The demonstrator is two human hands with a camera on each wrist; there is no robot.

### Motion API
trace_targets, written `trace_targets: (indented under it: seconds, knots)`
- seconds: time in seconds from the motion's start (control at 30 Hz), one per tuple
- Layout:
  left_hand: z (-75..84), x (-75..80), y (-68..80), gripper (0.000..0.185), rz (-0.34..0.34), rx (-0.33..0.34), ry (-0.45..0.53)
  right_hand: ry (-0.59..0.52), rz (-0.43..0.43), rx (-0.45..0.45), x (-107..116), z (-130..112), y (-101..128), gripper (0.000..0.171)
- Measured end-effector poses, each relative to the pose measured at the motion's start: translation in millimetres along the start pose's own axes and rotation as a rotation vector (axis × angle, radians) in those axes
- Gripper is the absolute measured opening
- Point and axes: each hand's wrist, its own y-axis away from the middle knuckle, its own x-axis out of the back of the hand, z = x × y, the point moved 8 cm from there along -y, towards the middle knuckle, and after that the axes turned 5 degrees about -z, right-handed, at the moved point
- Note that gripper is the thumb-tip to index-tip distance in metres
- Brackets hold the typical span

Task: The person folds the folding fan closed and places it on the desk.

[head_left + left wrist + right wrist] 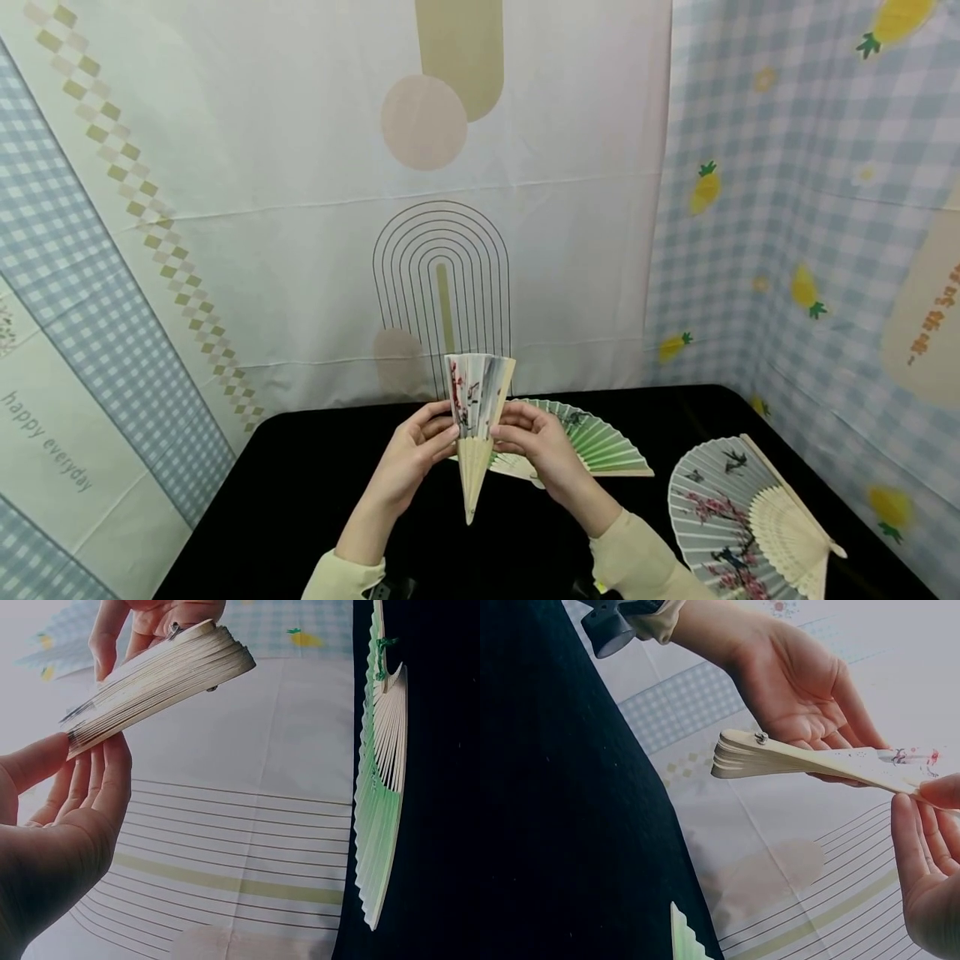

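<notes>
A folding fan [474, 400], partly spread and held upright above the black table, has pale ribs and a whitish leaf with red blossoms. My left hand [412, 454] pinches its left edge between thumb and fingers. On the opposite edge, my right hand [546, 450] pinches the outer rib the same way. The ribs of this fan [169, 682] stack closely toward the pivot in the left wrist view. A metal rivet [761, 738] shows at the pivot end in the right wrist view.
Behind my right hand a green folding fan [600, 442] lies spread on the black table [300, 500]. Farther right rests another spread fan [712, 508], grey with pink blossoms. A white patterned cloth [315, 250] hangs behind the table, with checked cloth [750, 208] at the right.
</notes>
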Motion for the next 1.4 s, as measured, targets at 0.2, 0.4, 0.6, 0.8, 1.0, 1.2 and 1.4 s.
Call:
trace_targets:
  seconds: [0.2, 0.4, 0.6, 0.8, 1.0, 1.2, 1.4]
  knots:
    - [-0.3, -0.2, 0.3, 0.059, 0.0, 0.013, -0.031, 0.006, 0.038, 0.006, 2, -1, 0, 0.038]
    - [2.2, 0.4, -1.0, 0.059, 0.0, 0.01, -0.049, 0.011, 0.046, 0.033, 2, -6, -2, 0.036]
    - [2.1, -1.9, -0.4, 0.061, -0.027, 0.01, -0.05, 0.01, 0.045, 0.022, 1, -5, -1, 0.037]
    - [2.3, -1.8, -2.2, 0.058, -0.028, 0.011, -0.028, 0.001, 0.049, 0.025, 0, -6, -2, 0.037]
    - [2.1, -3.2, -3.6, 0.057, -0.042, -0.003, -0.01, 0.007, 0.028, 0.024, -1, -7, -3, 0.037]
    - [1.1, -5.2, -1.9, 0.057, -0.077, -0.014, 0.01, 0.015, -0.017, 0.034, -5, -7, -2, 0.039]
    - [-1.0, -5.3, 0.2, 0.056, -0.096, -0.028, 0.031, 0.011, -0.029, 0.03, -8, -6, -2, 0.041]
